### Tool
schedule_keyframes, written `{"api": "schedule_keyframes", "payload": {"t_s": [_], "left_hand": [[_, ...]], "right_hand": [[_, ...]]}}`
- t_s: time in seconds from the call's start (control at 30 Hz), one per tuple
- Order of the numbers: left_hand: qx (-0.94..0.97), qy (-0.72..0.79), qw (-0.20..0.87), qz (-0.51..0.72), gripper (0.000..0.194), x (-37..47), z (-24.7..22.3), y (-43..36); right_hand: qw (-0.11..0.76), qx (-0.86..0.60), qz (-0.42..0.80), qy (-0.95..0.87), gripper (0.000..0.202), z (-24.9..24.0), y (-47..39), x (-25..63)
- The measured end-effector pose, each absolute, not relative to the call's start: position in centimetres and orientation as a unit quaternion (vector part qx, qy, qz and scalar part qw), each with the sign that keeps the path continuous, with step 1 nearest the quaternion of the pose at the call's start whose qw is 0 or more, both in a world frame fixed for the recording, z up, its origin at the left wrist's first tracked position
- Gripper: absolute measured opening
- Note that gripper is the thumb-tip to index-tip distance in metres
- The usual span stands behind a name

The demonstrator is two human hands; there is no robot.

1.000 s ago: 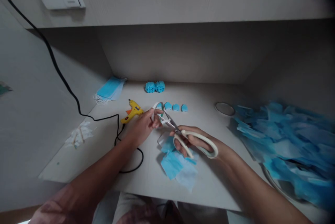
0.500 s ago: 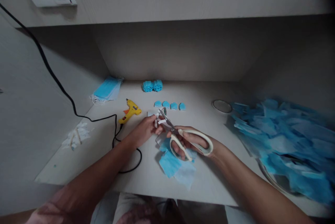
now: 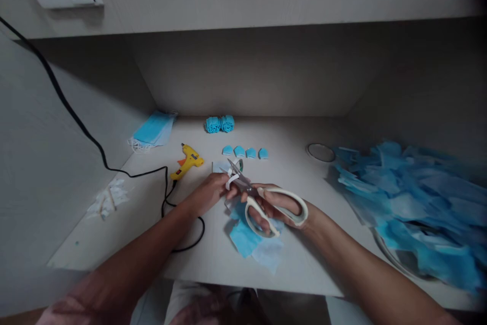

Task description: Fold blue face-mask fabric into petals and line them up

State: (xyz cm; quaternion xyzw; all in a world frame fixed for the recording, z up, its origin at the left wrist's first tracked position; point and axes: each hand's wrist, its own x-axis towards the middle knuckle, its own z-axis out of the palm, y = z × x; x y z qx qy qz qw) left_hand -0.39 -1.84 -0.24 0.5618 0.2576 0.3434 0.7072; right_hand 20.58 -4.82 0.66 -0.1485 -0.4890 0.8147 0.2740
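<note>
My right hand [image 3: 272, 208] has its fingers through the cream handles of a pair of scissors [image 3: 292, 202], whose blades are parted and point up and left. My left hand [image 3: 215, 188] pinches a small white strip [image 3: 232, 180], and the blades are at this strip. Under my right hand lie loose blue and pale pieces of fabric [image 3: 245, 238]. Several small blue cut pieces [image 3: 239, 151] stand in a row beyond the hands. Behind them sit two rolled blue bundles [image 3: 220, 124].
A yellow glue gun [image 3: 187, 161] with a black cord lies left of centre. Blue masks [image 3: 154, 129] are at the back left, white scraps [image 3: 108, 199] at the left. A metal ring [image 3: 320, 152] lies near a large heap of blue fabric [image 3: 422, 193] on the right.
The scissor blades are spread wider around the white strip. The whole view has shifted slightly, and both hands stay in nearly the same place.
</note>
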Motion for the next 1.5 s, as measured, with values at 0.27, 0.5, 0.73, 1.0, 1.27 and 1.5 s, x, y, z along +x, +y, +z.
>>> {"api": "schedule_keyframes", "payload": {"t_s": [0.27,0.5,0.73,1.0,1.27,1.5], "left_hand": [[0.579,0.230,0.713,0.322,0.047,-0.6,-0.4,-1.8],[0.594,0.224,0.692,0.344,0.039,-0.7,0.1,-1.7],[0.589,0.265,0.654,0.393,0.029,-0.6,1.7,-1.9],[0.563,0.311,0.635,0.429,0.021,-0.4,1.3,-2.0],[0.575,0.339,0.617,0.418,0.025,-1.0,0.7,-1.8],[0.597,0.368,0.580,0.415,0.034,-1.2,0.5,-1.7]], "right_hand": [[0.280,-0.165,0.813,-0.484,0.048,1.6,-5.3,20.4],[0.306,-0.181,0.805,-0.476,0.048,1.6,-5.4,20.5],[0.337,-0.213,0.806,-0.438,0.045,2.0,-5.3,20.7],[0.326,-0.227,0.805,-0.442,0.046,1.9,-5.4,20.6],[0.325,-0.264,0.784,-0.458,0.048,2.1,-5.6,20.5],[0.327,-0.287,0.743,-0.509,0.047,2.7,-6.1,20.2]]}}
